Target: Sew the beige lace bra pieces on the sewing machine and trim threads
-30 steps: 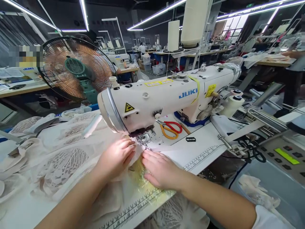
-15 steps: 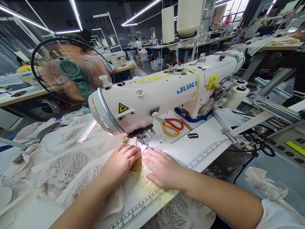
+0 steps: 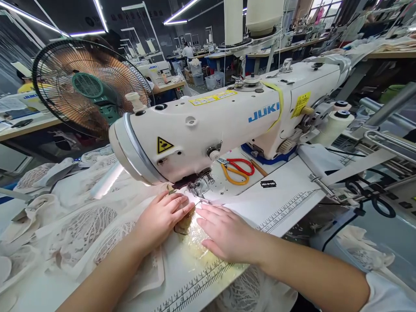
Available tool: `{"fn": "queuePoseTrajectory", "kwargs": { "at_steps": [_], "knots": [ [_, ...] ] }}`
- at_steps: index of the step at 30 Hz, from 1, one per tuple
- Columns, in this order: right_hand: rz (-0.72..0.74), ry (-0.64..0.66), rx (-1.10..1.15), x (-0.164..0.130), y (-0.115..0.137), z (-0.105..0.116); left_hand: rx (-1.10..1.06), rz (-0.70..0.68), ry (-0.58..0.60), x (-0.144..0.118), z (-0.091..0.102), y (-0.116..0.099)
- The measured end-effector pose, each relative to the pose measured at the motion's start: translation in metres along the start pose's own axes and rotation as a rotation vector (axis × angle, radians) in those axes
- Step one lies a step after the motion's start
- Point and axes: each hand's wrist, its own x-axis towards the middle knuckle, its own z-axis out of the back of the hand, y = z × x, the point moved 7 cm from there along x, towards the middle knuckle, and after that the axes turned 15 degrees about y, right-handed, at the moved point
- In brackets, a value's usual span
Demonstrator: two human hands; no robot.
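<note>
Both palms flat, gripping nothing, the left hand (image 3: 160,219) and right hand (image 3: 227,234) have eased the lace fabric (image 3: 94,225) slightly further under the Juki sewing machine's (image 3: 208,125) presser foot (image 3: 199,190).

Landmark: sewing machine (image 3: 227,125), standing on the tabletop (image 3: 286,203)
Presser foot (image 3: 198,190): under the machine's left end
Left hand (image 3: 162,219): flat on the lace fabric (image 3: 81,225), just in front of the presser foot, left of it
Right hand (image 3: 227,234): flat on the fabric in front of the machine, just beside the left hand, fingers (image 3: 208,212) near the presser foot
Lace fabric: spread over the tabletop, left of and before the machine
Scissors (image 3: 237,169): on the machine bed, under the arm
Razor blade (image 3: 268,183): on the tabletop, in front of the scissors
Fan (image 3: 87,86): behind the machine's left end
Thread cones (image 3: 260,17): behind the machine
</note>
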Motion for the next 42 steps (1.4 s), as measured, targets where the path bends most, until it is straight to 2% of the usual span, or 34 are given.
{"fn": "queuePoseTrajectory", "kwargs": {
  "at_steps": [7,14,23,26,29,34,36,38,40,42],
  "knots": [
    [0.011,-0.029,-0.015,0.0,0.001,0.001,0.024,-0.035,-0.023,0.002,0.003,0.0],
    [0.012,-0.031,-0.016,-0.001,0.001,0.004,0.018,0.009,0.038,0.006,-0.001,0.016],
    [-0.005,-0.004,0.008,0.001,0.001,0.005,0.006,0.085,0.168,0.01,-0.018,0.037],
    [0.002,0.008,0.011,0.001,0.001,0.004,0.032,0.105,0.171,0.01,-0.015,0.04],
    [0.005,0.012,0.017,0.0,0.0,0.001,0.076,0.135,0.144,0.005,-0.005,0.035],
    [0.019,-0.02,0.046,0.003,-0.002,0.003,0.173,0.204,-0.066,-0.029,0.029,-0.004],
    [0.058,-0.052,0.099,-0.002,0.0,0.009,0.152,0.305,-0.048,-0.05,0.033,-0.018],
    [0.117,-0.075,0.215,-0.015,0.005,0.014,0.096,0.436,0.045,-0.074,0.025,-0.027],
    [0.166,0.007,0.382,-0.036,0.011,0.006,0.02,0.548,0.11,-0.098,0.014,-0.031],
    [0.178,0.287,0.496,-0.06,0.019,-0.022,-0.057,0.633,0.107,-0.119,0.003,-0.028]
  ]
}}
